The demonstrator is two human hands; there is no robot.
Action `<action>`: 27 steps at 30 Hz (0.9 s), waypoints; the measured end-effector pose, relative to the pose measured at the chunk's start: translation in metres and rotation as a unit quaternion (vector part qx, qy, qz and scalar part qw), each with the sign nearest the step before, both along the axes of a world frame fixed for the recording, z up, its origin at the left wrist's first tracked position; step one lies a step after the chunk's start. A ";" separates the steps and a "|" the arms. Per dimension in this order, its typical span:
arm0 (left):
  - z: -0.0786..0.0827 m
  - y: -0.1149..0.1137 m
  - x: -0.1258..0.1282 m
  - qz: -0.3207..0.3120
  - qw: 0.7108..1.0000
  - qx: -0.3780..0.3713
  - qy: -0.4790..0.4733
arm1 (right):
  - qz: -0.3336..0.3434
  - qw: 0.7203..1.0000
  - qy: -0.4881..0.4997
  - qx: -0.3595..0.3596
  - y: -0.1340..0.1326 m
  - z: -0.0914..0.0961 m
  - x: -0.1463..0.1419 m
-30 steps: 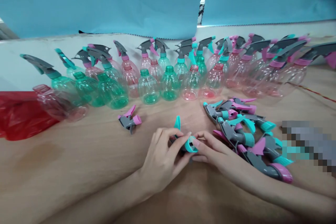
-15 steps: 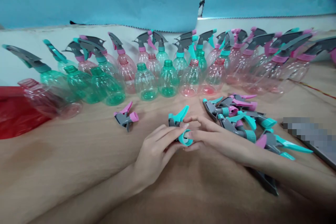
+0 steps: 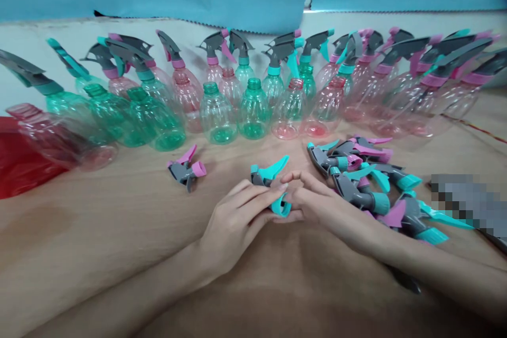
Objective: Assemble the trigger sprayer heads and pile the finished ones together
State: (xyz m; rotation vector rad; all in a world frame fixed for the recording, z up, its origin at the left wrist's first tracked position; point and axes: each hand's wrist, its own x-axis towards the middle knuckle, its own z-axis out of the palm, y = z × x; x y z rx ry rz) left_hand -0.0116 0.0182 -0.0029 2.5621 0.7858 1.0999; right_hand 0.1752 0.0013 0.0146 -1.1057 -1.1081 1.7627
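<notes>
Both of my hands meet over one grey and teal spray head (image 3: 271,177) just above the wooden table (image 3: 119,222). My left hand (image 3: 237,216) has its fingers pinched on the head's teal screw collar. My right hand (image 3: 320,203) closes on the same collar from the right. The teal trigger points up and to the right between my fingertips. A pile of loose spray heads (image 3: 368,185), teal and pink, lies just right of my right hand. A single grey and pink spray head (image 3: 184,166) lies on the table to the left.
Rows of clear green and pink plastic bottles (image 3: 237,111) stand along the back, several capped with spray heads, several uncapped. A red plastic bag (image 3: 19,169) lies at the far left. A blurred flat object (image 3: 467,200) sits at the right. Blue sheeting hangs behind.
The spray head has been turned in my hands, so its teal trigger now points up and right. The view has tilted down slightly and my hands sit a little higher in it.
</notes>
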 end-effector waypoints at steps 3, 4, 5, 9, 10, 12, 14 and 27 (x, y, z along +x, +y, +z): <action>0.003 0.001 0.000 0.022 0.999 -0.044 -0.015 | 0.008 0.998 0.046 -0.053 0.005 0.004 0.000; 0.004 0.001 0.000 0.028 0.997 -0.062 -0.023 | 0.016 0.996 0.053 -0.066 0.006 0.005 0.000; 0.004 0.001 0.000 0.031 0.996 -0.077 -0.031 | 0.023 0.995 0.055 -0.076 0.006 0.007 0.000; 0.004 0.001 0.000 0.030 0.992 -0.110 -0.052 | 0.039 0.998 -0.014 -0.041 0.004 0.013 0.002; 0.004 0.001 0.000 0.029 0.991 -0.116 -0.054 | 0.042 0.997 -0.057 -0.001 0.003 0.015 0.004; 0.004 0.000 0.000 0.030 0.990 -0.125 -0.058 | 0.023 0.977 -0.175 0.120 0.000 0.022 0.010; 0.004 0.000 0.001 0.039 0.988 -0.133 -0.068 | -0.009 0.921 -0.300 0.249 -0.003 0.031 0.016; 0.003 -0.002 0.003 0.049 0.984 -0.133 -0.105 | 0.062 0.816 -0.449 0.358 -0.013 0.045 0.015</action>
